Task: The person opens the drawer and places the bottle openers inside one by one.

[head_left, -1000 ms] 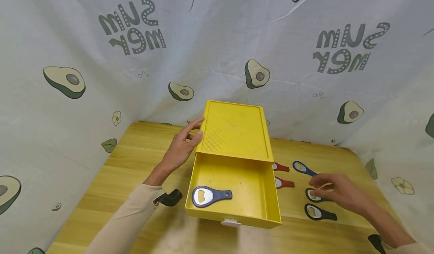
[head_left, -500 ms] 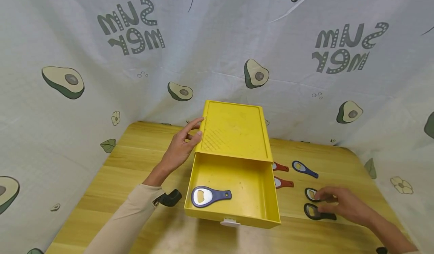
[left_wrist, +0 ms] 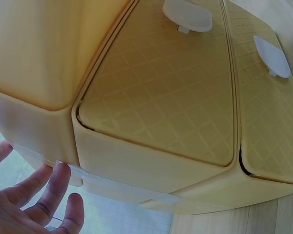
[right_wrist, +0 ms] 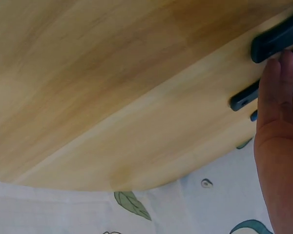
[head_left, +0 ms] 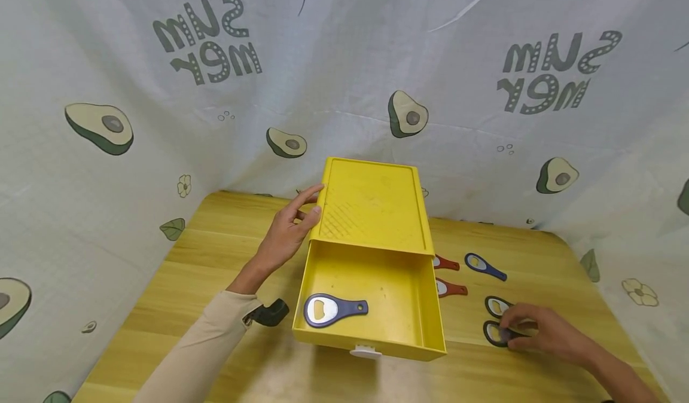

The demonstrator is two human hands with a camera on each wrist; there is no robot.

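The backdrop cloth (head_left: 344, 62) reads "SUMMER" (mirrored, printed twice).

Yellow drawer box (head_left: 374, 211), blue opener (head_left: 334, 310), avocado-print cloth (head_left: 344, 92)

Left hand (head_left: 284, 234) resting against yellow drawer box (head_left: 374, 211), right hand (head_left: 540, 331) pinching nearest black bottle opener (head_left: 494, 333); blue opener (head_left: 334, 310) inside open drawer (head_left: 377, 298).

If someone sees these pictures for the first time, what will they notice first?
A bright yellow drawer box stands mid-table, its drawer pulled open with one blue bottle opener inside. The left hand rests against the box's side. The right hand touches a black opener among others lying on the wooden table.
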